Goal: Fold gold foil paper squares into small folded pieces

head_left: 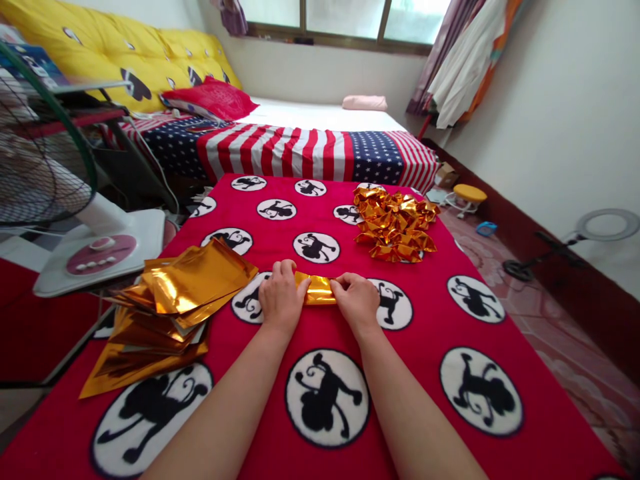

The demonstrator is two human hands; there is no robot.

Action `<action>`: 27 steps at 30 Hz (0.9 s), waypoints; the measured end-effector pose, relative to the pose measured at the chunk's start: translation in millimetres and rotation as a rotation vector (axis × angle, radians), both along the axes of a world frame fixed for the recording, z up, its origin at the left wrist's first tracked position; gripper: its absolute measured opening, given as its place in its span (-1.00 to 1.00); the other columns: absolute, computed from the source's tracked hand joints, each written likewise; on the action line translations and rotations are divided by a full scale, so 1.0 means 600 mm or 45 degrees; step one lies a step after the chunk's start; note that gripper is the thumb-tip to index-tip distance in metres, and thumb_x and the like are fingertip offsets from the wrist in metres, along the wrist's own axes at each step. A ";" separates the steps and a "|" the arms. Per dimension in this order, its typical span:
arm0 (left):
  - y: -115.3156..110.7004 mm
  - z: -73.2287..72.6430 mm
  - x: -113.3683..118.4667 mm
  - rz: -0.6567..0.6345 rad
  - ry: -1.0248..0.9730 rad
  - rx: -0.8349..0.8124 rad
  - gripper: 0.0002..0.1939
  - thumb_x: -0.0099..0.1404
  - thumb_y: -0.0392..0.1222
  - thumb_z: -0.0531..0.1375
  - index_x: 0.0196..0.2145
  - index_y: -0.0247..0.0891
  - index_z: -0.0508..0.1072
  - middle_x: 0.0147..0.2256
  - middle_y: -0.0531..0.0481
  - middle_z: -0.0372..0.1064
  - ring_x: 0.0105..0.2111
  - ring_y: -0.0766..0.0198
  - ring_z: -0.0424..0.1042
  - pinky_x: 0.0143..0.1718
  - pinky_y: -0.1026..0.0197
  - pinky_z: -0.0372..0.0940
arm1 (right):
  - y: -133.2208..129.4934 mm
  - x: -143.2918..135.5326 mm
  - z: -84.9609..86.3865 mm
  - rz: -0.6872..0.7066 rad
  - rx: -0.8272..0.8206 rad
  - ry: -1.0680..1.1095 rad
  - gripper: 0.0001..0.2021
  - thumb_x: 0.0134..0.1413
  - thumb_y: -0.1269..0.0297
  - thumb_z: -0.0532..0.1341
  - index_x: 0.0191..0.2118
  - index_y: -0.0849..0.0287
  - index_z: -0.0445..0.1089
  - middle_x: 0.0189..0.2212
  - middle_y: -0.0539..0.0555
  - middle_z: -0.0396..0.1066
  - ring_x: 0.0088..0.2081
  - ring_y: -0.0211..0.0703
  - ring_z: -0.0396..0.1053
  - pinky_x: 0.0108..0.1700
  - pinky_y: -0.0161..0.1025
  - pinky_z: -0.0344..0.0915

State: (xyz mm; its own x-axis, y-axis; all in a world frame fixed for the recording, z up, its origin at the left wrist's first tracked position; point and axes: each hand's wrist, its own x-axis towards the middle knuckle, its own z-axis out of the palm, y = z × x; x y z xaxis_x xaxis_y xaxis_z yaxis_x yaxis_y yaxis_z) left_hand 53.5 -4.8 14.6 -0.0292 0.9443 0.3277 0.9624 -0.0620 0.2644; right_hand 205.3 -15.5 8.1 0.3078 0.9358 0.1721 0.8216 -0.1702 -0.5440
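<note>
A folded strip of shiny gold paper (320, 291) lies on the red cloth (410, 413) between my two hands. My left hand (283, 297) grips its left end, thumb on top. At the right end, my right hand (356, 298) pinches the strip between thumb and fingers. A loose stack of flat gold sheets (190, 283) rests to the left of my left hand. Beyond my right hand, a pile of folded gold paper pieces (395, 223) sits on the far right part of the cloth.
A white fan base (120, 233) stands at the left beside the gold sheets. Behind the table is a bed with a striped and starred cover (300, 150). A yellow stool (469, 193) and a ring-light stand (550, 247) are on the floor at right.
</note>
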 end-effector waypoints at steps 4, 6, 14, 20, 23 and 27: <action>0.009 -0.007 0.001 -0.315 -0.019 0.040 -0.88 0.29 -0.22 0.15 -0.24 -0.22 0.47 -0.26 -0.10 0.38 -0.18 0.06 0.37 -0.17 0.09 0.18 | 0.000 0.000 0.001 0.001 -0.009 -0.026 -0.82 0.04 0.11 0.22 -0.43 0.01 0.54 -0.46 -0.01 0.54 -0.41 -0.15 0.44 -0.40 -0.28 0.10; 0.017 -0.015 -0.004 -0.448 -0.150 -0.002 -0.85 0.30 -0.28 0.12 -0.29 -0.22 0.51 -0.31 -0.08 0.38 -0.23 0.14 0.37 -0.18 0.14 0.21 | 0.001 0.000 0.000 0.002 -0.018 -0.026 -0.82 0.04 0.11 0.22 -0.43 0.00 0.54 -0.46 -0.01 0.54 -0.40 -0.15 0.44 -0.40 -0.28 0.11; 0.023 -0.024 -0.028 -0.601 -0.357 -0.146 -0.81 0.21 -0.17 0.25 -0.20 -0.21 0.55 -0.28 -0.04 0.40 -0.24 0.19 0.39 -0.19 0.18 0.26 | 0.007 0.007 0.000 0.003 -0.062 0.019 -0.81 0.03 0.09 0.22 -0.43 0.00 0.55 -0.48 -0.01 0.54 -0.40 -0.13 0.45 -0.42 -0.27 0.10; 0.012 -0.015 -0.020 -0.541 -0.257 -0.100 -0.71 0.11 0.00 0.33 -0.24 -0.16 0.55 -0.31 -0.03 0.37 -0.27 0.19 0.37 -0.25 0.19 0.24 | 0.007 0.009 0.000 -0.018 -0.053 0.044 -0.85 0.03 0.13 0.23 -0.37 0.00 0.54 -0.49 -0.02 0.53 -0.42 -0.14 0.44 -0.41 -0.28 0.14; 0.008 -0.014 -0.015 -0.502 -0.242 -0.087 -0.69 0.09 0.02 0.33 -0.23 -0.15 0.56 -0.30 -0.03 0.37 -0.26 0.18 0.37 -0.24 0.18 0.24 | 0.006 0.007 0.001 -0.021 -0.047 0.033 -0.84 0.04 0.13 0.22 -0.37 0.00 0.54 -0.48 -0.01 0.53 -0.41 -0.14 0.44 -0.40 -0.27 0.15; 0.013 -0.018 -0.022 -0.528 -0.301 -0.109 -0.69 0.09 -0.03 0.33 -0.20 -0.17 0.57 -0.28 -0.04 0.37 -0.25 0.17 0.38 -0.20 0.16 0.26 | 0.005 0.005 0.002 -0.030 -0.058 0.039 -0.85 0.03 0.15 0.22 -0.38 0.00 0.54 -0.49 -0.02 0.52 -0.41 -0.14 0.44 -0.40 -0.27 0.13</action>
State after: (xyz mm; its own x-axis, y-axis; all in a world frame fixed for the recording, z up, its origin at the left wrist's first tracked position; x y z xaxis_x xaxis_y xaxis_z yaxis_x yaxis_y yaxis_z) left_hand 40.1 2.8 3.9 0.2908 0.9156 0.2777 0.7742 -0.3957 0.4939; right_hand 208.5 -12.4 9.2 0.3341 0.9349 0.1195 0.8002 -0.2143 -0.5601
